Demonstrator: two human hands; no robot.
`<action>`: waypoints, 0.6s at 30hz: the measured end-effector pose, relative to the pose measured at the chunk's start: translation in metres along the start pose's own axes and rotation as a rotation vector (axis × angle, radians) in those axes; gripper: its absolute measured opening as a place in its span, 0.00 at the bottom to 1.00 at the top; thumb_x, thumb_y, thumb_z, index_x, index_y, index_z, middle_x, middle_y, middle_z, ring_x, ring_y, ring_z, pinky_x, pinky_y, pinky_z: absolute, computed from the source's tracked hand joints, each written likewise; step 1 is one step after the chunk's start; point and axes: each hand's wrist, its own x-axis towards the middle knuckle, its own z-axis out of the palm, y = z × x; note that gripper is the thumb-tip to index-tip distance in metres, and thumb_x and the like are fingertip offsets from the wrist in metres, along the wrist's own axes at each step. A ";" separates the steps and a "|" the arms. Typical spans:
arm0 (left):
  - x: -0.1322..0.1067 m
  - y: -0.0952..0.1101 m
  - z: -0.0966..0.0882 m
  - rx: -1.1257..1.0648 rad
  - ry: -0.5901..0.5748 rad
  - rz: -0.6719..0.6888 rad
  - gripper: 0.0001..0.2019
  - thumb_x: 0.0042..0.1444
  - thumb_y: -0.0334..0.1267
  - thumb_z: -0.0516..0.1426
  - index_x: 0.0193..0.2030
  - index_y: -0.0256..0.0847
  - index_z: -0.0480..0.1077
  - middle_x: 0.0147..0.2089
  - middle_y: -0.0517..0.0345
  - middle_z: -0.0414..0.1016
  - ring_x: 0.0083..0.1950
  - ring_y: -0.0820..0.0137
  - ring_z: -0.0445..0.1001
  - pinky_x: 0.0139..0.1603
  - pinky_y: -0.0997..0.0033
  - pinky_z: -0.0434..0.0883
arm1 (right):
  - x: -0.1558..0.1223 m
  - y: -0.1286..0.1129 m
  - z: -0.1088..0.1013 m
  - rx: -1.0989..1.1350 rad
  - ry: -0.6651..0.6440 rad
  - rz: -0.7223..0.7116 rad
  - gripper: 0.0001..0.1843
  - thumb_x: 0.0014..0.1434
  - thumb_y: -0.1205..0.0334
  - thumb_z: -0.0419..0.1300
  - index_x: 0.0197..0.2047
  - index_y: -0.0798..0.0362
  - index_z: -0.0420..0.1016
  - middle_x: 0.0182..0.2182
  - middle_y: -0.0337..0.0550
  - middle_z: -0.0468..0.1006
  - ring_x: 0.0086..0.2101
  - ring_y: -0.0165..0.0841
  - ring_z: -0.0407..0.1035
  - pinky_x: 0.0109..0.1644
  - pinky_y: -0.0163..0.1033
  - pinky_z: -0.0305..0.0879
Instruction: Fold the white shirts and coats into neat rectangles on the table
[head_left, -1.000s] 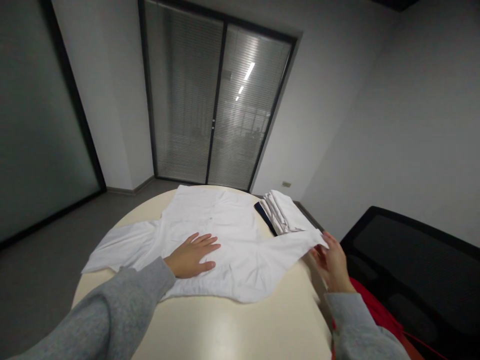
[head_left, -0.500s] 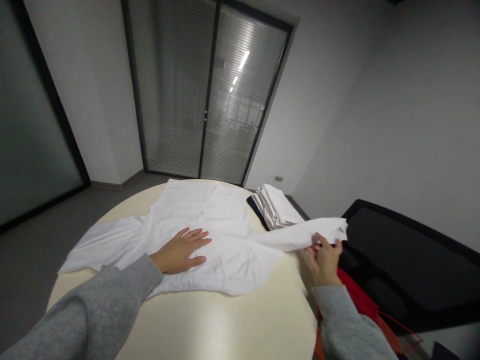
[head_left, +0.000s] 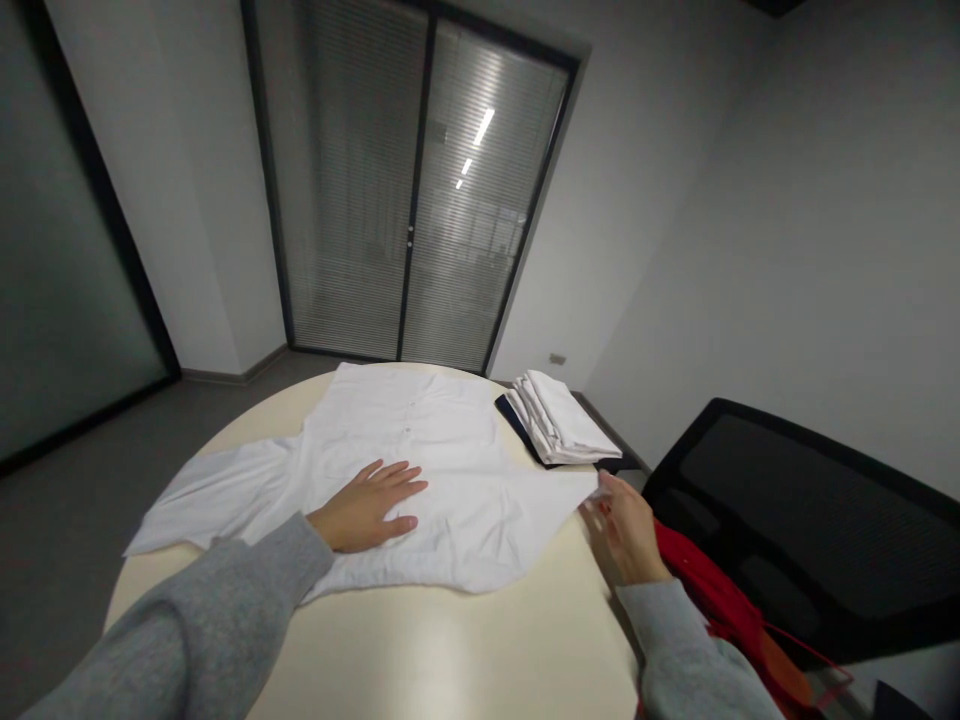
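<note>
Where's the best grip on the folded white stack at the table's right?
Probably the left edge of the folded white stack, from the side facing the white shirt: thumb on top, fingers underneath. Its layered folds show there, so one clamp could take them all. Stay above the dark item jutting out beneath.

shirt (head_left: 465, 460), centre: plain white | folded stack (head_left: 574, 420), far right: white, dark navy layer (head_left: 520, 428) beneath | tabletop (head_left: 360, 660): plain cream | jumper sleeves (head_left: 225, 600), near: heathered grey | chair (head_left: 810, 520), right: black, mesh-patterned | cloth (head_left: 705, 575), near right: red | blinds (head_left: 360, 220), far: grey, fine horizontal stripes
</note>
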 end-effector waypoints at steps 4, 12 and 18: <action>-0.001 0.000 -0.001 0.001 -0.004 0.000 0.31 0.69 0.62 0.49 0.75 0.57 0.59 0.79 0.58 0.53 0.79 0.56 0.50 0.78 0.44 0.43 | -0.002 -0.003 0.006 0.131 0.030 0.012 0.12 0.57 0.58 0.69 0.37 0.50 0.69 0.27 0.30 0.74 0.28 0.26 0.72 0.37 0.31 0.77; -0.001 -0.003 0.003 -0.005 0.008 0.014 0.31 0.69 0.62 0.50 0.75 0.56 0.59 0.79 0.57 0.54 0.79 0.56 0.50 0.78 0.44 0.43 | 0.004 -0.002 0.008 0.346 -0.163 0.260 0.08 0.64 0.55 0.59 0.38 0.51 0.69 0.37 0.45 0.80 0.42 0.36 0.79 0.50 0.45 0.80; -0.001 -0.004 0.003 -0.007 0.024 0.020 0.31 0.68 0.62 0.50 0.74 0.57 0.60 0.78 0.57 0.55 0.79 0.56 0.51 0.78 0.45 0.43 | 0.032 -0.003 0.008 0.227 -0.124 0.187 0.11 0.60 0.57 0.66 0.34 0.51 0.68 0.29 0.40 0.79 0.30 0.35 0.78 0.36 0.42 0.80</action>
